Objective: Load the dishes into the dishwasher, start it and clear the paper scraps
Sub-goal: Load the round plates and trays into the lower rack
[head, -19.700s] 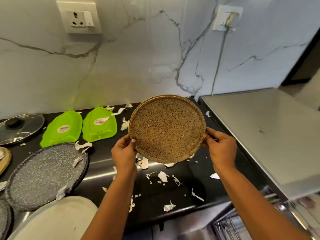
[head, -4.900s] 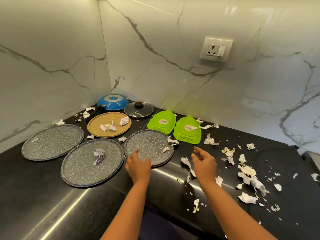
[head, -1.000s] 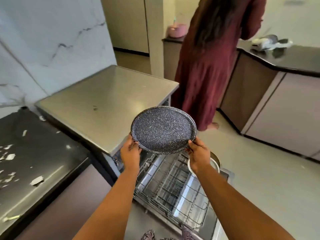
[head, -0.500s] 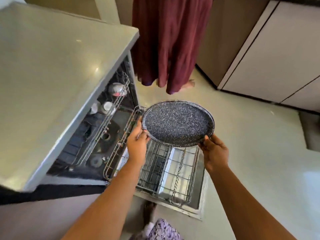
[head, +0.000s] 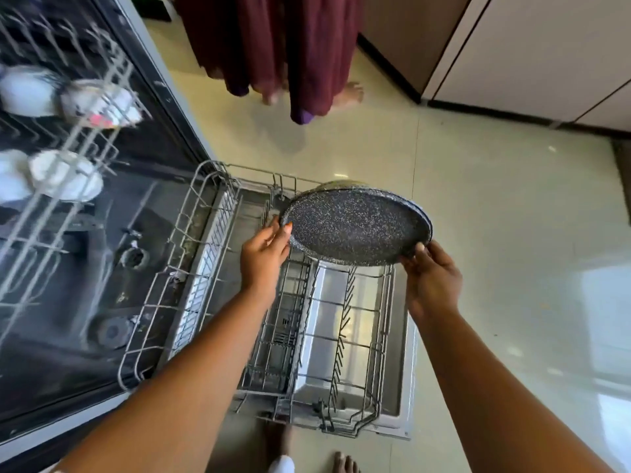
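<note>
I see my left hand (head: 264, 249) and right hand (head: 432, 278) gripping opposite rims of the speckled grey plate (head: 356, 227), held above the open dishwasher's (head: 102, 268) pulled-out lower rack (head: 341, 336). Glossy cream floor tiles (head: 495, 199) run to pale cabinets (head: 529, 46).

left hand (head: 264, 256) + right hand (head: 431, 279) grip speckled plate (head: 355, 227) | above lower rack (head: 327, 336)

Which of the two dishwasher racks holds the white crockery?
The upper rack, at far left; the pulled-out lower rack, beneath the speckled plate, has none.
</note>
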